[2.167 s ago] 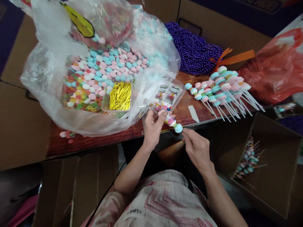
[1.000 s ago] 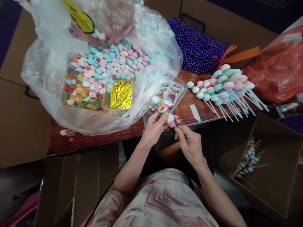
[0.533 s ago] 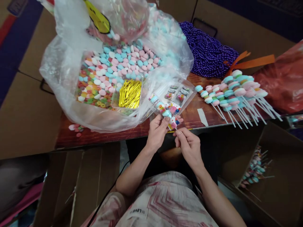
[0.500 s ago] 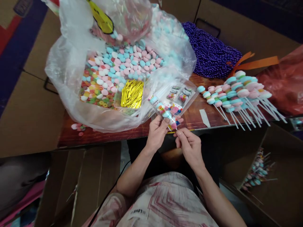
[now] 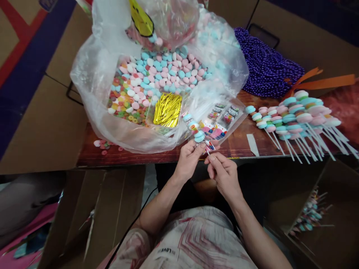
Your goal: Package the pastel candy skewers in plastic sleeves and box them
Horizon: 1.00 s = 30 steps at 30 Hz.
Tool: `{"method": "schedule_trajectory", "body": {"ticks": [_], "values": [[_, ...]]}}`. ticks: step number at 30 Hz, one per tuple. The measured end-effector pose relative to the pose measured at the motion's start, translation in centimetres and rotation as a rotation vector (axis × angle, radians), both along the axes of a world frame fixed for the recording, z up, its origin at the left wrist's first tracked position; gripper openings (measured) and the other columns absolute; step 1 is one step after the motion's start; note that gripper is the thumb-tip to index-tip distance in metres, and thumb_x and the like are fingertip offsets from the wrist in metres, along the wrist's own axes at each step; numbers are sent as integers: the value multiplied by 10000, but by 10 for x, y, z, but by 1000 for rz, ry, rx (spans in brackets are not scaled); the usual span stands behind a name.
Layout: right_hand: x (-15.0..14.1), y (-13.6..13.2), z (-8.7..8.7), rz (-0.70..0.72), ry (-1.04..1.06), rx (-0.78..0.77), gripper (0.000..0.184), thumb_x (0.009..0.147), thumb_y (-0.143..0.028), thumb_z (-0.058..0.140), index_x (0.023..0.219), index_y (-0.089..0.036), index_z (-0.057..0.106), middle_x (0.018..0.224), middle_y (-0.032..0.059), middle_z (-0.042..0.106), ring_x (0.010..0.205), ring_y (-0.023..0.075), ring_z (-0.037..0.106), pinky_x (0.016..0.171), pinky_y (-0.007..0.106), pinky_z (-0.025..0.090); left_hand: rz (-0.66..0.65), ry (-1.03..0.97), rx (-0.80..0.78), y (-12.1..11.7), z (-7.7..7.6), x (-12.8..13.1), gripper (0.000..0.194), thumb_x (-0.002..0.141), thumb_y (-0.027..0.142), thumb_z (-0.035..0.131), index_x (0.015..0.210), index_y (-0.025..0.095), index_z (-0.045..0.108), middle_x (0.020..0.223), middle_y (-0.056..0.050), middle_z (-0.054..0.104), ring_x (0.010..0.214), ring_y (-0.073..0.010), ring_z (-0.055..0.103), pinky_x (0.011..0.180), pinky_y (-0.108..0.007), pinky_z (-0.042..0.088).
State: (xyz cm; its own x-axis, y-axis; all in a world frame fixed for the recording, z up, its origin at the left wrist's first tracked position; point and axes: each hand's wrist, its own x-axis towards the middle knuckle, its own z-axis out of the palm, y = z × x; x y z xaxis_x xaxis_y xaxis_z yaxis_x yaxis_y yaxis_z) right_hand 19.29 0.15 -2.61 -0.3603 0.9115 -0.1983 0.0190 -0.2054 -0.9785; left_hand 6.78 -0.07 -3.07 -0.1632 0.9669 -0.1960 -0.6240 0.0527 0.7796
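Blue, white and orange disc-candy skewer (image 5: 193, 127) in clear printed plastic wrapper (image 5: 209, 145), held aslant, tip far-left; thin white stick (image 5: 208, 152) protrudes near-right.

Dim, soft light falls across a table (image 5: 238, 145) as pale glare streaks a plastic bag (image 5: 97, 80); shadow darkens the space below, and a red bag (image 5: 343, 108) blurs near the right edge.

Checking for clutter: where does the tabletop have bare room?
Bare wood flanks the pale strip, between printed wrappers and candy skewers; a thin margin fronts the plastic bag, right of loose candies. Crowded: bag side; skewers with purple beads behind.
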Motion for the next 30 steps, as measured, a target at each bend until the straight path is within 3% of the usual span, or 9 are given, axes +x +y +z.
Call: {"method": "schedule_trajectory", "body": {"ticks": [4, 9, 13, 17, 21, 26, 30], "values": [[-3, 4, 9, 55, -28, 24, 315, 965, -417, 561, 772, -179, 636, 451, -67, 485, 414, 74, 379, 488, 231, 304, 59, -76, -71, 2, 8, -3, 358, 745, 445, 827, 945, 162, 737, 962, -93, 795, 1033, -279, 747, 892, -362, 578], [-5, 4, 20, 115, -103, 42, 323, 960, -434, 542, 775, -182, 621, 464, -63, 485, 418, 81, 400, 478, 227, 309, 164, -92, -120, 5, 9, -7, 468, 707, 441, 857, 1064, 195, 680, 927, -66, 791, 1015, -255, 756, 852, -331, 579], [-7, 2, 16, 120, -102, 40, 321, 958, -441, 543, 780, -185, 617, 469, -66, 481, 417, 78, 387, 467, 224, 299, 166, -87, -135, 5, 8, -5, 442, 710, 460, 847, 1011, 184, 680, 916, -73, 786, 1008, -261, 757, 823, -321, 581], [-9, 3, 6, 58, -45, 36, 313, 969, -418, 549, 769, -186, 609, 456, -76, 463, 408, 67, 361, 465, 217, 286, 85, -84, -128, 2, 11, 1, 374, 739, 473, 811, 930, 167, 709, 911, -91, 782, 1007, -279, 748, 822, -345, 578], [-10, 4, 6, 70, -35, 37, 326, 982, -420, 532, 766, -187, 604, 455, -74, 456, 412, 69, 352, 466, 217, 295, 110, -50, -90, -1, 13, 3, 317, 763, 441, 797, 890, 159, 725, 901, -82, 779, 913, -217, 732, 790, -303, 552], [-20, 9, 18, 19, -123, 112, 268, 944, -481, 583, 972, -218, 627, 613, -46, 542, 487, 95, 413, 464, 226, 320, 207, -18, -50, -6, 11, 4, 291, 810, 441, 763, 943, 183, 739, 927, -47, 771, 613, -103, 586, 534, -224, 436], [-41, 16, 26, -6, 55, 2, 371, 934, -521, 583, 733, -211, 549, 484, -74, 393, 428, 81, 291, 437, 234, 252, 162, 1, 28, -11, 16, -6, 329, 841, 497, 727, 995, 208, 759, 945, -56, 748, 575, -102, 527, 527, -244, 435]]}}
